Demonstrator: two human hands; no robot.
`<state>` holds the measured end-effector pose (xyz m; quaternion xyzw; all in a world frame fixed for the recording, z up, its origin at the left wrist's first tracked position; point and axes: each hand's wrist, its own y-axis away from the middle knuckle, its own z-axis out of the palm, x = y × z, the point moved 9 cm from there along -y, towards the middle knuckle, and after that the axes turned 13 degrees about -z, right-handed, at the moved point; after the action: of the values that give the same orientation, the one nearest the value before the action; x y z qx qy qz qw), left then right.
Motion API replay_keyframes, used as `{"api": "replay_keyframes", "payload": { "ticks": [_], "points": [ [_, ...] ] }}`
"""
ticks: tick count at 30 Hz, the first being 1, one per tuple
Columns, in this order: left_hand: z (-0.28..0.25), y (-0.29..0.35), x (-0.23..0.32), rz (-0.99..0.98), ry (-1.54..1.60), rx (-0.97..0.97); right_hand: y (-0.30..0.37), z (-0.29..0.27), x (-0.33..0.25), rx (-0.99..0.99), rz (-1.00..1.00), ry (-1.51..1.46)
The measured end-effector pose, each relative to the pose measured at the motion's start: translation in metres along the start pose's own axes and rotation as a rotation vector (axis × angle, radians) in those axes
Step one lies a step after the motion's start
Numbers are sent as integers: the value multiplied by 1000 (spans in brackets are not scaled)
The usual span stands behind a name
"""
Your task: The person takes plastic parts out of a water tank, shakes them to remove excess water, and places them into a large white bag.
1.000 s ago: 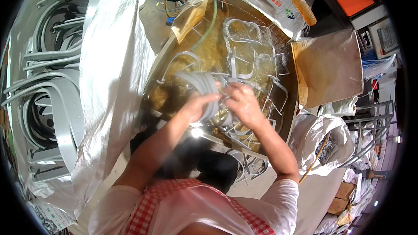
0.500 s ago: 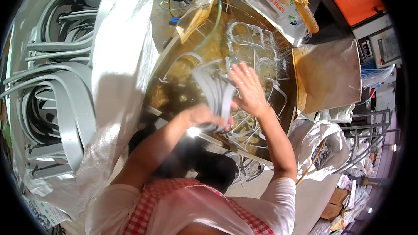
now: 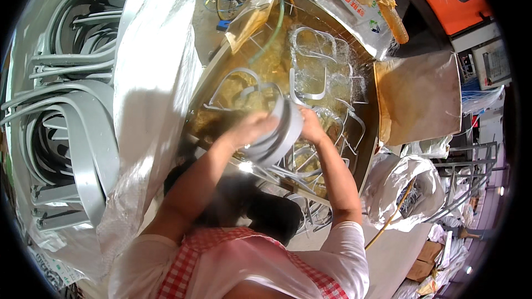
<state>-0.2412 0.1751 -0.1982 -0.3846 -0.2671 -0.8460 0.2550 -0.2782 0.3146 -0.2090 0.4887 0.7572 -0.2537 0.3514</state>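
A stack of grey curved U-shaped strips [image 3: 286,133] is held over the near part of a water-filled tank [image 3: 364,171]. My left hand [image 3: 252,128], somewhat blurred, grips the stack from its left side. On the other side my right hand [image 3: 311,126] has its fingers closed on the upper right edge, partly hidden behind the strips. In the brownish water ahead lie more grey U-shaped pieces, among them a curved strip [image 3: 233,73] beyond my left hand and a looped one [image 3: 316,97] beyond my right. Several others are heaped just under my right hand.
At the left, a white woven sack [image 3: 158,72] stands beside large stacked grey curved strips [image 3: 91,144]. A stained board [image 3: 418,97] flanks the tank's right side, with an open white bag [image 3: 424,180] below it. A green hose [image 3: 277,27] runs into the water.
My right hand was raised with fingers spread and has come down to close on the stack. The stack has tilted and shifted slightly right, and my left hand has moved up along it.
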Motion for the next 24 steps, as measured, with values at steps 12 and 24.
{"api": "replay_keyframes", "payload": {
  "ticks": [12,24],
  "points": [
    [-22,-3,0,270,-462,684,38,-33,45,506,408,-527],
    [-37,-19,-45,-117,542,482,66,32,-61,-17,-2,-1506]
  ]
}}
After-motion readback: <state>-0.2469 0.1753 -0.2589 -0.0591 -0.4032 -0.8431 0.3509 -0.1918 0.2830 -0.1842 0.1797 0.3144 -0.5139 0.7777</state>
